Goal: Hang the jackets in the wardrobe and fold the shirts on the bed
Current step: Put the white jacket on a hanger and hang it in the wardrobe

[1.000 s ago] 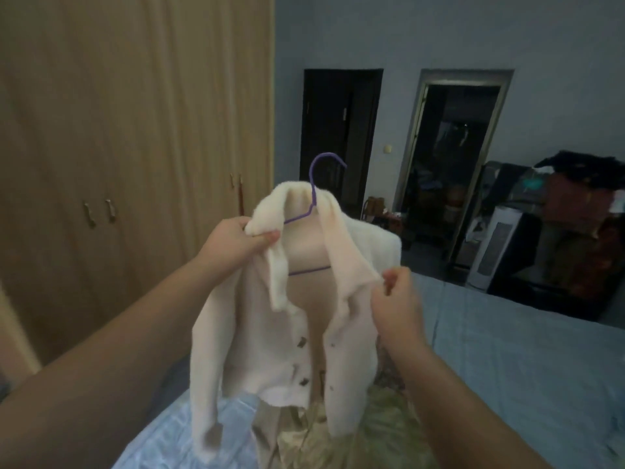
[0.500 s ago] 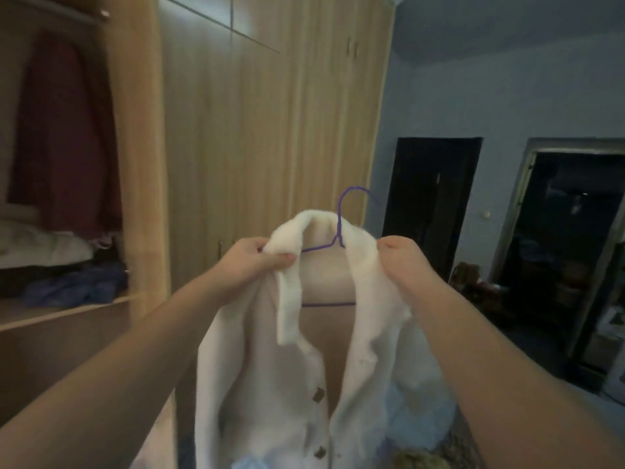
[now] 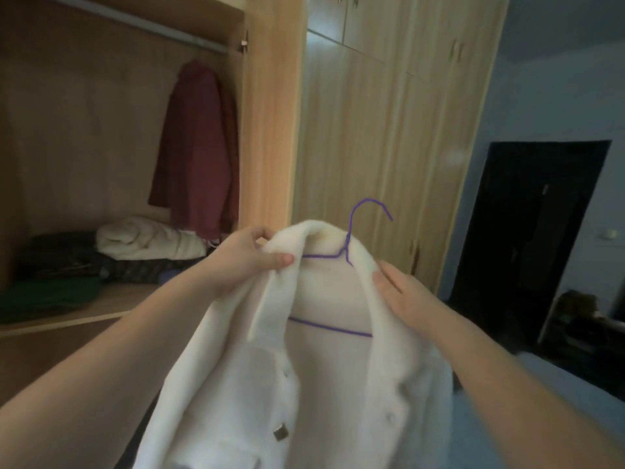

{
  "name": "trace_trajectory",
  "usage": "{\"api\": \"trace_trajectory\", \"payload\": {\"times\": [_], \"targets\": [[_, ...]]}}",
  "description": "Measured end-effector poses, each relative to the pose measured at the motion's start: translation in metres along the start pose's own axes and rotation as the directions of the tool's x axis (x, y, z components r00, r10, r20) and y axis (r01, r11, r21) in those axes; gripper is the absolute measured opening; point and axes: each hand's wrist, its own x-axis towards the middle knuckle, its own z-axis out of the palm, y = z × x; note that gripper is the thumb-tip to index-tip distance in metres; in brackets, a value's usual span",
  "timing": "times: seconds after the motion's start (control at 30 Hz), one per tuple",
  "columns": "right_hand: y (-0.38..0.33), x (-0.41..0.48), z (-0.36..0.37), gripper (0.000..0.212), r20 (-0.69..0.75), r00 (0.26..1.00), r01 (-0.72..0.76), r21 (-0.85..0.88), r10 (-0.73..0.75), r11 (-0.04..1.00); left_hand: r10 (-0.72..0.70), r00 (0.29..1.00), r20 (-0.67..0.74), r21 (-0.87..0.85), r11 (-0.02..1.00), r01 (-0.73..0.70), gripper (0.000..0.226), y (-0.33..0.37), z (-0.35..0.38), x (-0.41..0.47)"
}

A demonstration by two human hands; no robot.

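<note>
A white fleece jacket (image 3: 324,384) with metal buttons hangs on a purple wire hanger (image 3: 351,238), held up in front of me. My left hand (image 3: 250,258) pinches the jacket's left shoulder and collar. My right hand (image 3: 402,292) lies on the right shoulder with fingers extended along the collar. The hanger's hook sticks up above the collar. To the left stands the open wardrobe (image 3: 270,130) with a metal rail (image 3: 135,23) near its top.
A dark red coat (image 3: 199,147) hangs from the rail inside the wardrobe. Folded clothes and a rolled white blanket (image 3: 148,240) lie on its shelf (image 3: 108,306). Closed wardrobe doors (image 3: 389,147) stand behind the jacket. A dark doorway (image 3: 527,231) is at the right, and the blue bed (image 3: 558,401) at lower right.
The view has swung left and up, from the bed and doorways to the open wardrobe. The jacket stays in both hands; my right hand moved from the front edge up to the shoulder.
</note>
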Motion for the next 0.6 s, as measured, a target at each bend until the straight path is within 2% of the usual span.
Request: {"api": "trace_trajectory", "payload": {"times": [0.07, 0.13, 0.17, 0.23, 0.3, 0.37, 0.43, 0.5, 0.53, 0.6], "targets": [[-0.008, 0.006, 0.021, 0.064, 0.043, 0.991, 0.128, -0.141, -0.123, 0.982, -0.008, 1.0, -0.022, 0.029, 1.0, 0.009, 0.04, -0.011, -0.025, -0.003], [-0.018, 0.016, 0.043, 0.081, 0.07, 0.978, 0.209, -0.27, -0.197, 0.94, -0.031, 0.999, 0.023, -0.007, 1.0, 0.031, 0.048, -0.025, -0.053, -0.008], [-0.026, 0.024, 0.054, 0.08, 0.046, 0.979, 0.203, -0.303, -0.199, 0.931, -0.038, 0.997, 0.065, -0.037, 0.998, 0.04, 0.049, -0.032, -0.066, -0.01], [-0.04, 0.041, 0.074, 0.061, -0.027, 0.988, 0.144, -0.247, -0.155, 0.958, -0.021, 0.984, 0.177, -0.021, 0.999, 0.025, 0.052, -0.041, -0.09, -0.018], [-0.052, 0.06, 0.089, 0.043, -0.052, 0.991, 0.108, -0.185, -0.119, 0.977, 0.006, 0.969, 0.246, 0.266, 0.961, -0.073, 0.069, -0.047, -0.112, -0.021], [-0.065, 0.078, 0.102, 0.039, -0.044, 0.994, 0.094, -0.116, -0.1, 0.989, -0.008, 0.959, 0.283, 0.563, 0.811, -0.159, 0.084, -0.057, -0.132, -0.02], [-0.082, 0.091, 0.118, 0.036, -0.009, 0.993, 0.116, -0.03, -0.117, 0.993, -0.037, 0.962, 0.272, 0.72, 0.671, -0.178, 0.087, -0.071, -0.153, -0.02], [-0.096, 0.104, 0.137, 0.023, 0.02, 0.99, 0.141, 0.022, -0.142, 0.99, -0.045, 0.975, 0.219, 0.822, 0.547, -0.159, 0.085, -0.08, -0.169, -0.023], [-0.104, 0.107, 0.145, 0.014, 0.021, 0.988, 0.149, 0.037, -0.15, 0.988, -0.02, 0.977, 0.212, 0.798, 0.58, -0.162, 0.085, -0.084, -0.173, -0.025], [-0.115, 0.116, 0.159, 0.017, -0.017, 0.985, 0.17, 0.077, -0.169, 0.982, 0.067, 0.972, 0.227, 0.583, 0.79, -0.191, 0.082, -0.089, -0.174, -0.029]]}}
